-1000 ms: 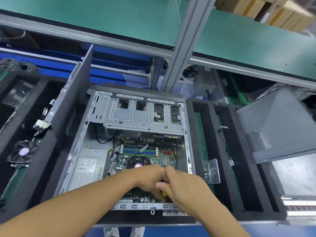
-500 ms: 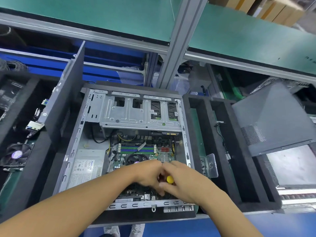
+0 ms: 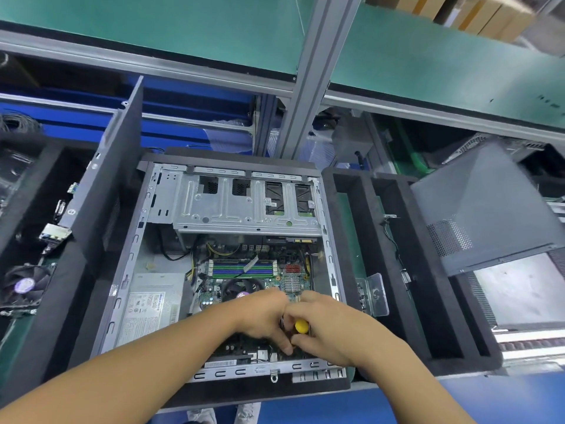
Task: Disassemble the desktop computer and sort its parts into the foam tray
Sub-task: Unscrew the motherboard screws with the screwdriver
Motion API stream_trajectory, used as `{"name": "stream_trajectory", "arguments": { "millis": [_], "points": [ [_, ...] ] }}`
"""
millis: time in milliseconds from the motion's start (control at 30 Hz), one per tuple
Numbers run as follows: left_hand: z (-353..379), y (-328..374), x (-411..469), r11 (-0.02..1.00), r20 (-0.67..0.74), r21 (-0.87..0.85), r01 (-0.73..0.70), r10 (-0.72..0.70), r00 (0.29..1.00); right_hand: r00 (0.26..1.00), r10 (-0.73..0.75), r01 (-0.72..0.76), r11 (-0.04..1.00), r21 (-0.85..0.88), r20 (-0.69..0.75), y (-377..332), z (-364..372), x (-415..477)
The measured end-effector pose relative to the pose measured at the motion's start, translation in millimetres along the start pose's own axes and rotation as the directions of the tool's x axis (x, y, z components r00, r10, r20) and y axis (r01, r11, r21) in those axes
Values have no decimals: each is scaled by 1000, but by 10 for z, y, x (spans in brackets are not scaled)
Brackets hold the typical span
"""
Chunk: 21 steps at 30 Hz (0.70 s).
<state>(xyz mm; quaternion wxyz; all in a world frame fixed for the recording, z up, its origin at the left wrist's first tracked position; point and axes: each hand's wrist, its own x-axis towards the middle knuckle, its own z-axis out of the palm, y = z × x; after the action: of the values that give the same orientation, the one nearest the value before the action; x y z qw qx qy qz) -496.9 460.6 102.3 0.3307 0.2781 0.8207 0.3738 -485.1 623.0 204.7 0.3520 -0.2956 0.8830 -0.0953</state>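
The open computer case lies in the middle, with the foam tray just right of it. The right hand grips a yellow screwdriver by the case's near edge. The left hand curls beside it, its hold hidden. Keeping the tool straight should stop slips
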Motion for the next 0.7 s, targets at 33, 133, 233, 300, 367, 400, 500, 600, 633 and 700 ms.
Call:
{"name": "stream_trajectory", "arguments": {
  "millis": [33,133,233,300,367,400,500,600,633,700],
  "points": [
    [26,4,6,1000,-24,14,-3,3,1000,999,44,-44,999,-9,-29,-8,4,-1],
    [62,25,20,998,-29,58,-4,6,1000,974,170,-189,974,-127,-147,-29,39,11],
    [29,26,4,999,-3,38,-8,8,1000,982,138,-149,986,-81,-129,-40,61,7],
    [-1,11,-23,1000,-5,0,-10,10,1000,993,77,-83,995,-54,-94,-20,30,-6],
    [-16,-5,-39,1000,-11,-14,-9,9,1000,997,45,-47,998,-36,-59,7,13,-29],
    [-9,-6,-37,1000,-16,-7,-6,5,1000,998,48,-49,999,-20,-43,13,13,-39],
    [36,-4,-25,1000,-40,11,9,-9,999,997,68,-67,997,26,-23,2,28,-53],
    [55,3,-11,1000,-56,17,-20,20,998,976,179,-176,984,36,-121,-28,29,-45],
    [56,10,-7,1000,-48,15,-24,24,999,958,234,-236,972,8,-165,-32,27,-38],
    [57,19,-6,999,-24,-18,-27,26,999,938,270,-287,956,-51,-216,-42,46,-31]
  ]
}}
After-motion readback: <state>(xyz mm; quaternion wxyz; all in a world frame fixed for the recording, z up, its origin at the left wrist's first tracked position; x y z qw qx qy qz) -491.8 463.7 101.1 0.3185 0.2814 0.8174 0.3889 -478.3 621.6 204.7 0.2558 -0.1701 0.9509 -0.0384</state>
